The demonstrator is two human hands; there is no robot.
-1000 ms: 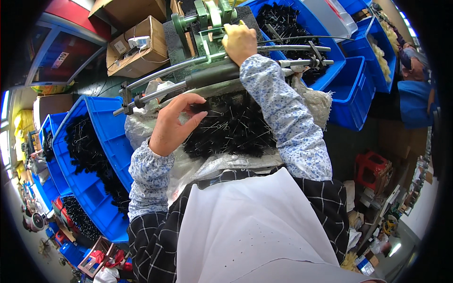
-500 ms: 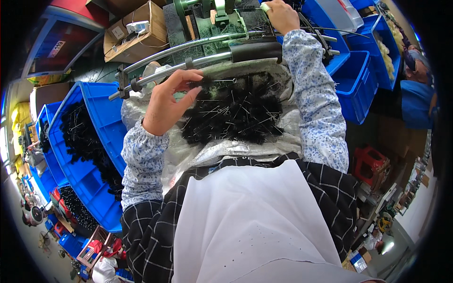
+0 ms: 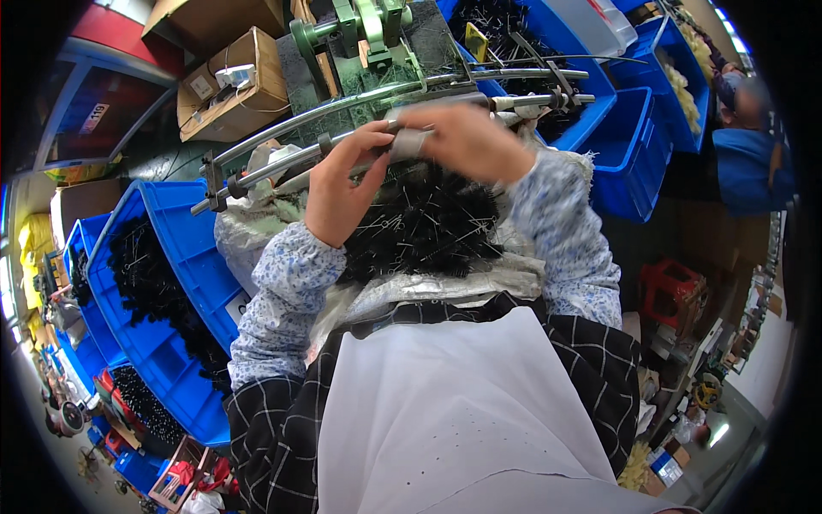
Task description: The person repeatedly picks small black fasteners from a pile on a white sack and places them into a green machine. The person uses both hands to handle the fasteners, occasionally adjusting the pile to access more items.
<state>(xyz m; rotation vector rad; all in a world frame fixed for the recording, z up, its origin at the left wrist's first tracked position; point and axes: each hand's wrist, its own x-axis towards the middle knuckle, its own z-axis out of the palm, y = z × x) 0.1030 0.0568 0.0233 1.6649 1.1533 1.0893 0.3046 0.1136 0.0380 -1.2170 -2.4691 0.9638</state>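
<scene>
When locating black wire brushes (image 3: 425,233), heaped mostly nearer than the left hand (image 3: 338,188) and right hand (image 3: 475,141), note narrow left finger gap, either hold impossible to tell, and possible fumbling from crowded fingertips (image 3: 372,132).

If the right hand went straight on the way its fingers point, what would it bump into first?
Probably the left hand, which lies just ahead of the right hand, toward the picture's left. Blur and unclear depth leave it uncertain whether the two already touch.
</scene>
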